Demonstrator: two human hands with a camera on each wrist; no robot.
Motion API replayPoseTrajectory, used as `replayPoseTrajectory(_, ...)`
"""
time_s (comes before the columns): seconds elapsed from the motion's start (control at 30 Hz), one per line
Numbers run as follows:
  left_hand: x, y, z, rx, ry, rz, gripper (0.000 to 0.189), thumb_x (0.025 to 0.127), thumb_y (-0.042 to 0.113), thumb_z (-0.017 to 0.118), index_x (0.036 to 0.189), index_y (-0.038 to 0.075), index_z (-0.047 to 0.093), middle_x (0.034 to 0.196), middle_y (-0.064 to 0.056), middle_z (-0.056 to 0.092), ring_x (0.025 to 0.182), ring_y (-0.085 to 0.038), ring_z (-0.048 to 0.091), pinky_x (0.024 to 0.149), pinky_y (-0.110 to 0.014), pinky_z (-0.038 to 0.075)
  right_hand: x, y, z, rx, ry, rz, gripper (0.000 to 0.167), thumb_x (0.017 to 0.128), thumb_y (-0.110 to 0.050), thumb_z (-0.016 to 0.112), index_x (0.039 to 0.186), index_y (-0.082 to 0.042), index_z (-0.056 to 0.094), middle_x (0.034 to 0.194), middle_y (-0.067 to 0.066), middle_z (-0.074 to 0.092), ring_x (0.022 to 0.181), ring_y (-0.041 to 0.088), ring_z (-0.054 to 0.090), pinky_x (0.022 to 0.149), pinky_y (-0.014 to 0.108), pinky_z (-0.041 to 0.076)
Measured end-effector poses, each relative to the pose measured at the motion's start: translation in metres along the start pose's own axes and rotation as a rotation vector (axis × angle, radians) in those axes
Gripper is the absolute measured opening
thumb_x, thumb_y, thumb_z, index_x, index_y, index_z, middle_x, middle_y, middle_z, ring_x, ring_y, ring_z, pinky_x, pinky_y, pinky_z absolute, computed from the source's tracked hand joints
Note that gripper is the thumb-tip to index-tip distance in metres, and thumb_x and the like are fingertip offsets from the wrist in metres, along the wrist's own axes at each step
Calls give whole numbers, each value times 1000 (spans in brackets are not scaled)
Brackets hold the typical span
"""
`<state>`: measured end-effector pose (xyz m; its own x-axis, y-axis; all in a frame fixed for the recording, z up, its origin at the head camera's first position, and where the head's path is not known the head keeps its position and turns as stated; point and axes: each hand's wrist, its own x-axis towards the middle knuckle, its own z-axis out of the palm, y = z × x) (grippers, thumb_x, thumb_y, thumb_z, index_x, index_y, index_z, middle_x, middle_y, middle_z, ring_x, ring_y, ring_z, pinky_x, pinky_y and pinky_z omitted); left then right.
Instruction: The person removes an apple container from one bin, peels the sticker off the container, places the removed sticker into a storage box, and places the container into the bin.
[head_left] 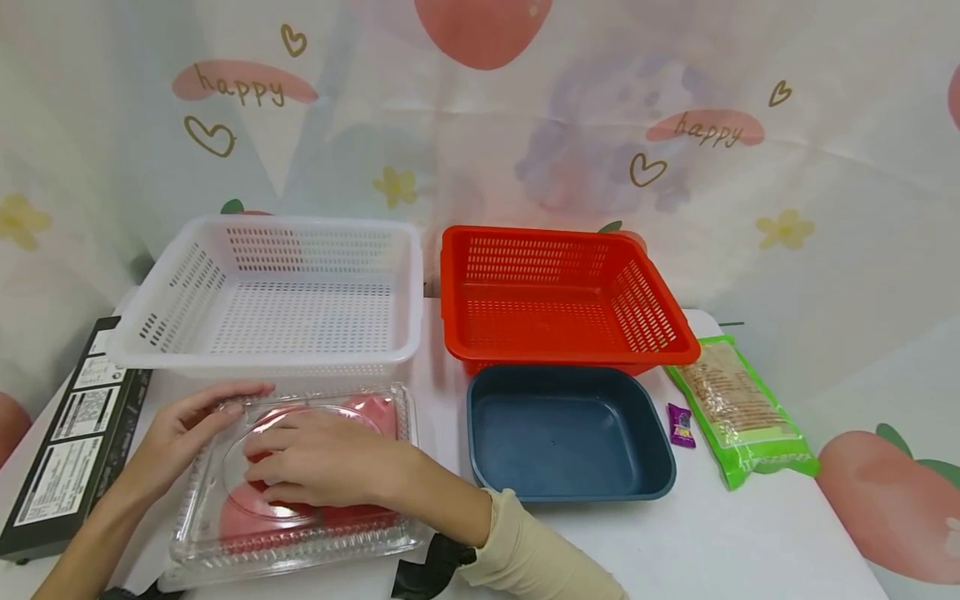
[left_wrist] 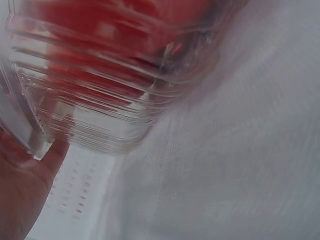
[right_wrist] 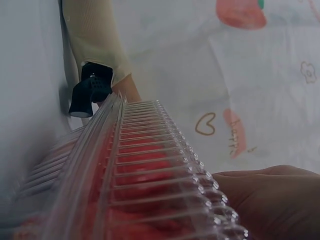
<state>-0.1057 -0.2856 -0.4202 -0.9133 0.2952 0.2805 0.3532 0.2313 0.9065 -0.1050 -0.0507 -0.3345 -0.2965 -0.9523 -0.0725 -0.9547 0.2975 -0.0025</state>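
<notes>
A clear plastic clamshell box (head_left: 202, 508) with ribbed walls lies on the white table, its lid down. Red contents show through the lid, but glare hides their kind. My left hand (head_left: 174, 437) grips the box's left side near the far corner. In the left wrist view, the box's rim sits between thumb and fingers of that hand (left_wrist: 25, 185). Slightly bent, the fingers of my right hand (head_left: 330, 458) rest on the middle of the lid. In the right wrist view, the hand (right_wrist: 275, 202) appears beside the ribbed wall (right_wrist: 150, 165).
Behind the box stands a white perforated basket (head_left: 416, 292). To its right are a red basket (head_left: 525, 354) and a dark blue tub (head_left: 573, 492). A small purple packet (head_left: 681, 425) and a green-edged food bag (head_left: 742, 408) lie farther right. A black labelled box (head_left: 71, 442) sits left.
</notes>
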Motion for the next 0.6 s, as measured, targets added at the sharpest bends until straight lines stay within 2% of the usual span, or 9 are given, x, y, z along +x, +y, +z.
replayPoseTrajectory(0.2, 0, 2, 2, -11, -8, -3, 33, 99, -2, 44, 130, -11, 52, 128, 17, 64, 121, 3, 56, 97, -11, 44, -2, 2, 1, 11, 24, -28, 27, 99, -37, 52, 121, -30, 66, 132, -14, 58, 127, 4, 49, 115, 16, 29)
replayPoseTrajectory(0.33, 0, 3, 3, -6, -4, -16, 33, 100, 0, 45, 130, -10, 53, 127, 18, 64, 121, 3, 56, 96, -10, 44, -2, 4, 2, 35, 19, -35, 27, 99, -36, 53, 122, -28, 66, 132, -13, 58, 127, 3, 49, 116, 15, 26)
replayPoseTrajectory(0.47, 0, 4, 2, -2, 1, -19, 33, 98, -5, 44, 129, -10, 53, 126, 18, 64, 121, 4, 55, 98, -9, 42, -1, 7, 2, 48, 21, -48, 27, 101, -31, 51, 123, -26, 65, 132, -13, 58, 127, 3, 49, 117, 14, 25)
replayPoseTrajectory(0.6, 0, 4, 2, 7, 9, -16, 32, 98, -6, 44, 128, -10, 54, 126, 18, 65, 120, 5, 55, 97, -8, 42, -1, 10, 3, 59, 36, -51, 24, 101, -25, 51, 119, -25, 67, 130, -14, 59, 126, 3, 50, 115, 12, 26)
